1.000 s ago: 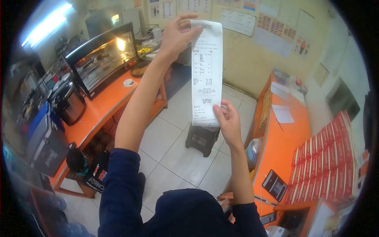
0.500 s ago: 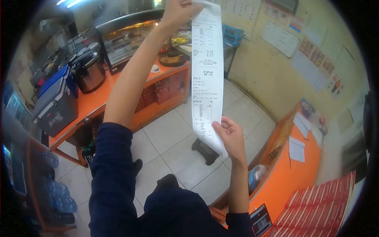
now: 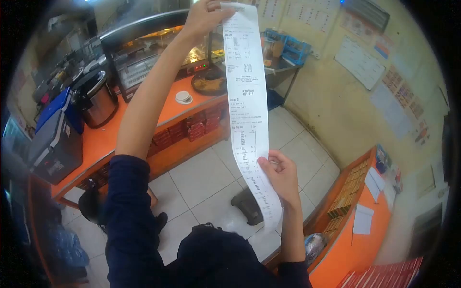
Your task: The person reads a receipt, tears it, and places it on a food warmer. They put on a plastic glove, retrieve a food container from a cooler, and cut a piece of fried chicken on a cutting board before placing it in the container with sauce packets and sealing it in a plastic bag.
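A long white printed receipt (image 3: 246, 103) hangs upright in front of me. My left hand (image 3: 207, 20), raised at the top of the view, is closed on its upper end. Lower down, my right hand (image 3: 281, 176) pinches the right edge between thumb and fingers. Below that hand the loose tail of the paper curves down and to the right. "GrabFood" stands in larger print near the middle, with several lines of small text above and below it.
An orange counter (image 3: 158, 120) on the left carries a glass food warmer (image 3: 158, 53), a large cooker (image 3: 96, 98), a grey cooler box (image 3: 57, 149) and a dark pan of food (image 3: 210, 82). At right stands an orange desk (image 3: 331, 254) with notepads (image 3: 363, 219). A dark stool-like object (image 3: 247, 205) is on the tiles.
The view has shifted, showing more of the far counter. The receipt's lower tail now hangs further down, curling below my right hand. Both hands keep their hold on the paper.
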{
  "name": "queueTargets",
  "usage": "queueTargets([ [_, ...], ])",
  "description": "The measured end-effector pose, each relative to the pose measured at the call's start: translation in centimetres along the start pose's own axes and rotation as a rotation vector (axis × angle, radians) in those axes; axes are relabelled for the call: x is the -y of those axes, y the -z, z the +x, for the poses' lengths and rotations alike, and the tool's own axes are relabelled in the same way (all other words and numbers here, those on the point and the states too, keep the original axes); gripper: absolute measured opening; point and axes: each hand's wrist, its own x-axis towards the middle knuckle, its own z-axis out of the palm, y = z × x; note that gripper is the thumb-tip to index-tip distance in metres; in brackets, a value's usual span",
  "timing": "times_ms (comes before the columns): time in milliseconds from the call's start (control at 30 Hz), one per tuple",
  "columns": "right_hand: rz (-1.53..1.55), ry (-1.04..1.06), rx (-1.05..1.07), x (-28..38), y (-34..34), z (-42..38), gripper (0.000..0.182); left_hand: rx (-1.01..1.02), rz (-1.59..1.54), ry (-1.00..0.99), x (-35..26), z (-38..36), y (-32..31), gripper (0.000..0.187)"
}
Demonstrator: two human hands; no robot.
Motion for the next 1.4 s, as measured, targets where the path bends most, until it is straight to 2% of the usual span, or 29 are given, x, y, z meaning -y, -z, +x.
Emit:
queueTargets([
  [67, 0.0, -0.005, 0.0, -0.8, 0.7, 3.6, 0.021, 0.008, -0.003, -0.015, 2.5, 2.2, 0.1, 0.048],
  [167, -0.083, 0.039, 0.131, -3.4, 3.4, 9.0, 0.021, -0.024, -0.004, -0.021, 5.2, 4.5, -0.6, 0.044],
  [267, -0.108, 0.185, 0.266, -4.1, 4.1, 15.6, 0.025, -0.049, 0.027, -0.083, 8.2, 5.3, -2.2, 0.046],
  [300, -0.03, 0.144, 0.283, -3.8, 3.8, 18.0, 0.03, -0.01, 0.0, -0.074, 8.8, 5.7, -2.5, 0.049],
  [400, 0.123, 0.111, 0.313, -3.2, 2.9, 25.1, 0.034, -0.079, -0.012, -0.059, 11.5, 7.1, -3.8, 0.047],
  [433, 0.121, 0.213, 0.317, -3.7, 2.3, 27.4, 0.034, -0.118, 0.007, -0.05, 12.2, 7.6, -3.9, 0.047],
  [533, 0.024, 0.157, 0.259, -3.8, 0.4, 33.2, 0.032, -0.168, -0.039, 0.01, 15.2, 9.1, -2.9, 0.048],
  [567, -0.066, 0.348, 0.143, -4.6, -0.7, 35.3, 0.03, -0.178, -0.036, -0.024, 16.8, 9.9, -2.2, 0.047],
  [667, 0.048, 0.174, 0.24, -6.1, -1.9, 41.9, 0.029, -0.256, 0.223, -0.001, 19.0, 12.4, 0.5, 0.046],
  [700, 0.108, 0.165, 0.33, -6.3, -2.3, 43.9, 0.029, -0.283, 0.255, 0.001, 19.7, 13.7, 1.9, 0.047],
  [800, 0.193, 0.093, 0.607, -6.4, -3.3, 48.7, 0.029, -0.461, 0.451, -0.088, 23.0, 19.0, 7.0, 0.044],
  [833, 0.151, 0.092, 0.68, -6.2, -3.6, 50.2, 0.029, -0.46, 0.235, -0.099, 24.1, 21.5, 9.0, 0.038],
  [933, 0.116, 0.105, 0.824, -7.1, -4.6, 54.7, 0.032, -0.599, 0.523, -0.273, 27.6, 28.1, 15.1, 0.033],
  [967, 0.165, 0.047, 0.876, -7.0, -4.7, 55.9, 0.038, -0.648, 0.507, -0.305, 28.6, 29.9, 16.6, 0.031],
  [1067, 0.159, 0.005, 0.894, -7.8, -5.4, 60.2, 0.038, -0.597, 0.424, -0.318, 30.7, 35.6, 20.3, 0.033],
  [1100, 0.117, 0.052, 0.895, -7.7, -5.4, 61.7, 0.038, -0.6, 0.399, -0.373, 31.7, 37.2, 21.1, 0.034],
  [1200, 0.12, -0.012, 0.853, -7.5, -5.3, 65.5, 0.036, -0.656, 0.409, -0.233, 32.5, 40.1, 20.4, 0.036],
  [1400, 0.006, 0.005, 0.883, -7.6, -4.4, 71.8, 0.035, -0.578, 0.386, -0.238, 33.7, 43.6, 18.2, 0.035],
])
